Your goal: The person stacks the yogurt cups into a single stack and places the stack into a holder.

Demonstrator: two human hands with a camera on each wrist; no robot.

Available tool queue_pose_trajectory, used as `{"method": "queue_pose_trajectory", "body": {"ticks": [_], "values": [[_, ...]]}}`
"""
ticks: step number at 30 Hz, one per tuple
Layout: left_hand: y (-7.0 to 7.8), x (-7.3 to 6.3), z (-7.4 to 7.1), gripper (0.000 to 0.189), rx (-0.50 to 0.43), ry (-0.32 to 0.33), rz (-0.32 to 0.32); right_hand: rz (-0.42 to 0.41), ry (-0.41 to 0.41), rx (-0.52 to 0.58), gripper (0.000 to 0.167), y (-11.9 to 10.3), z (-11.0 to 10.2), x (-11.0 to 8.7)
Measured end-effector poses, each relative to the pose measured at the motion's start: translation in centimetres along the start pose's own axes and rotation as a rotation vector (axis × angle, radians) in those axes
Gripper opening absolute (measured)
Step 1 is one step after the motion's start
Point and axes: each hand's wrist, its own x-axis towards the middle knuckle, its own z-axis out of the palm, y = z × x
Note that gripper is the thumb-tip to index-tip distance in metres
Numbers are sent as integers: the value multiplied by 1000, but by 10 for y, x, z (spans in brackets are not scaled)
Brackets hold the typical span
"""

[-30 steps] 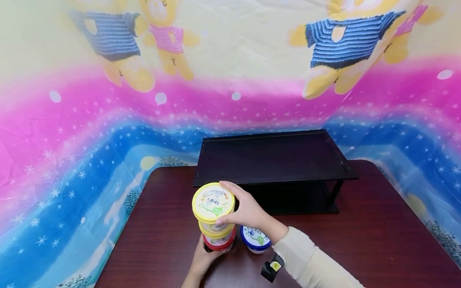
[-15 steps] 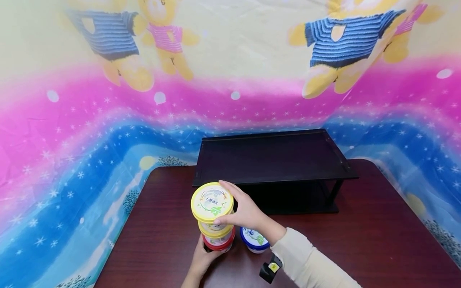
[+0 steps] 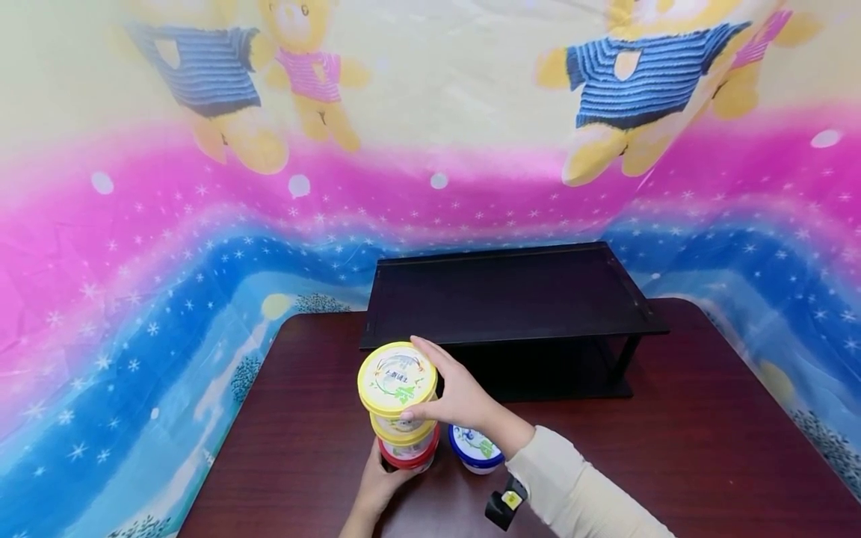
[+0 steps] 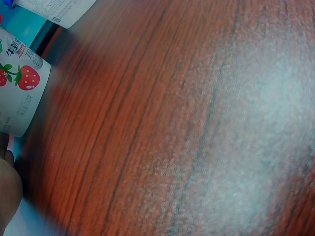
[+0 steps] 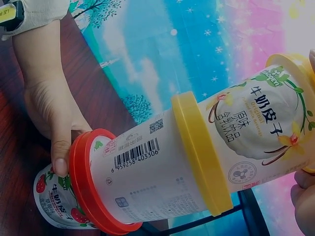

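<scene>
Three white paper tubs stand stacked in front of me. At the bottom is a red-lidded tub (image 3: pixel 408 455) with strawberries printed on its side, gripped by my left hand (image 3: pixel 378 482). On it rests a yellow-lidded tub (image 5: pixel 142 172) with a barcode. A second yellow-lidded tub (image 3: pixel 397 379) tops the stack, its lid facing up, and my right hand (image 3: pixel 464 392) holds it with thumb and fingers at the rim. The right wrist view shows the tubs touching end to end. Beside the stack, partly behind my right forearm, stands a blue-lidded tub (image 3: pixel 476 447).
Behind the stack, a black two-level stand (image 3: pixel 511 295) occupies the back of the dark red wooden table (image 3: pixel 699 448). A printed cloth (image 3: pixel 430 187) with teddy bears hangs around the table. A black wrist camera (image 3: pixel 504 508) sits below my right cuff.
</scene>
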Motion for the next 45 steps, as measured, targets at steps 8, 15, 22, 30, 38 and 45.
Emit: {"method": "queue_pose_trajectory", "body": {"ticks": [8,15,22,30,38,45], "values": [[-2,-1,-1,75,3,-6,-2,-7,14,8,88,-3,-6,-6],[-2,-1,-2,74,27,16,2,10,46,36,80,-23,-18,-22],[-2,1,-1,78,59,35,-5,23,112,-12,78,12,-24,-37],[-2,1,-1,78,69,38,-9,40,182,-82,76,58,-26,-60],[-3,2,-1,77,69,32,-15,149,217,-102,79,81,-24,-76],[4,0,0,76,55,22,-15,244,203,-114,82,101,-20,-84]]}}
